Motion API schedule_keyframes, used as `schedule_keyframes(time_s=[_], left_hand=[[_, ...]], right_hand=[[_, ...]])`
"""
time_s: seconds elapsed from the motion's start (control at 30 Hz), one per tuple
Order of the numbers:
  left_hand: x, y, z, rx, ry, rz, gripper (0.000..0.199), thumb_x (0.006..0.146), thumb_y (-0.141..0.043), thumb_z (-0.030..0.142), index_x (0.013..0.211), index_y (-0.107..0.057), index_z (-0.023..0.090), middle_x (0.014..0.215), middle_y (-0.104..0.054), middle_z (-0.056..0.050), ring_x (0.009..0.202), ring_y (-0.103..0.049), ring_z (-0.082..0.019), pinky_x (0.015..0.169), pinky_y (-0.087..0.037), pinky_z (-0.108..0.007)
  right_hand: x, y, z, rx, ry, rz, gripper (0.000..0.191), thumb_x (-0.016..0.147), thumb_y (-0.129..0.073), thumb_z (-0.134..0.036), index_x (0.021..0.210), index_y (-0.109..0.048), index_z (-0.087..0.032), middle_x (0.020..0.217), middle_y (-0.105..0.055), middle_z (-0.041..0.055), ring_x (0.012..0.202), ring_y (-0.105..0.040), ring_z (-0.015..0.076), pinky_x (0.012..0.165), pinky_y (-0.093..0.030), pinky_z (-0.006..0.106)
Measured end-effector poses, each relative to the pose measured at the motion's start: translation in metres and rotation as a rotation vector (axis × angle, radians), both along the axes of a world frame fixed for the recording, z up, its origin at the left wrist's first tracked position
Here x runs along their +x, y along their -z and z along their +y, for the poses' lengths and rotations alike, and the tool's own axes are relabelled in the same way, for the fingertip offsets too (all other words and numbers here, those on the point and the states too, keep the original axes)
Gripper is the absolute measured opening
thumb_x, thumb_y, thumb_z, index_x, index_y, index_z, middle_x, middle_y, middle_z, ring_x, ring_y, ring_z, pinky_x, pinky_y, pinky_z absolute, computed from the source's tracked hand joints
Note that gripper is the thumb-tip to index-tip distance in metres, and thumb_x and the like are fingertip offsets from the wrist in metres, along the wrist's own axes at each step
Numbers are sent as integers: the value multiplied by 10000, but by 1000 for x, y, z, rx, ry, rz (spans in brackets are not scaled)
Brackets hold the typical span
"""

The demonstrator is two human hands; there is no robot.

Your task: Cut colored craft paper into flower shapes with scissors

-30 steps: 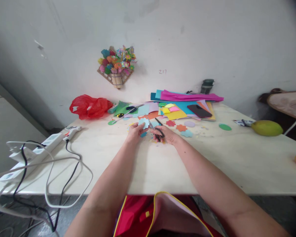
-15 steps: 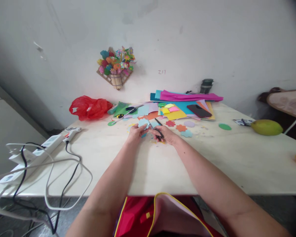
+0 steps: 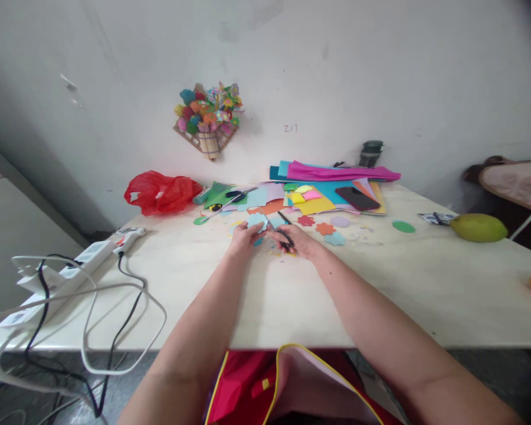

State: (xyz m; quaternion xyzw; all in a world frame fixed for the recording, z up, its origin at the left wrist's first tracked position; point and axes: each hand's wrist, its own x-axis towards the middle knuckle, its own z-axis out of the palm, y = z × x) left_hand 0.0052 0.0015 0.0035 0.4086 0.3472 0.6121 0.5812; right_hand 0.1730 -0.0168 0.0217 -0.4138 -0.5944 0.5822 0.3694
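Observation:
Pinched in my left hand [image 3: 244, 235] is a light blue paper flower [image 3: 257, 221] with a scalloped edge. My right hand [image 3: 297, 241] grips black-handled scissors [image 3: 285, 239], fingers through the loops. Their blades point up and left, close to the flower's right edge; whether they touch the paper I cannot tell. To the right of my hands lie cut shapes: a red flower [image 3: 306, 221], an orange flower [image 3: 324, 229], another light blue flower [image 3: 334, 238] and a lilac oval [image 3: 340, 221]. Small paper scraps are scattered around them and under my hands.
Coloured sheets [image 3: 318, 203], a phone [image 3: 357, 199] and a pink roll [image 3: 343, 172] lie at the back. A second pair of scissors [image 3: 236, 195] rests near a red plastic bag [image 3: 163, 193]. Left is a power strip [image 3: 66, 277] with cables; right, a green-yellow fruit [image 3: 478, 228].
Both hands stay in nearly the same place. The light blue flower has shifted very slightly in my left hand; the scissors are still in my right.

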Motion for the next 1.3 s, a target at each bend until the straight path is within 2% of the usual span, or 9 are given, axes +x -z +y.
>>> schedule_keyframes(time_s=[0.43,0.83,1.3], left_hand=[[1,-2,-2,1,-12,-27,304,557,-845,197,783,-654,127,748,-706,-38,722,-716,-174,669,-561,-243],[2,-1,-1,1,-28,-50,306,551,-847,177,784,-658,118,747,-709,-39,713,-713,-177,685,-560,-251],[1,-5,-4,-25,-34,-72,215,635,-805,160,792,-667,111,763,-716,-55,698,-712,-164,695,-560,-246]], right_hand=[[2,2,1,13,-35,9,262,813,-694,-358,721,-559,-153,537,-588,-12,363,-486,61,284,-253,151],[0,-2,-2,-12,-3,13,239,773,-689,-335,692,-549,-161,479,-544,-33,334,-440,54,289,-211,156],[1,1,0,15,-2,1,251,731,-719,-324,694,-523,-171,467,-500,-50,348,-410,54,318,-218,182]])
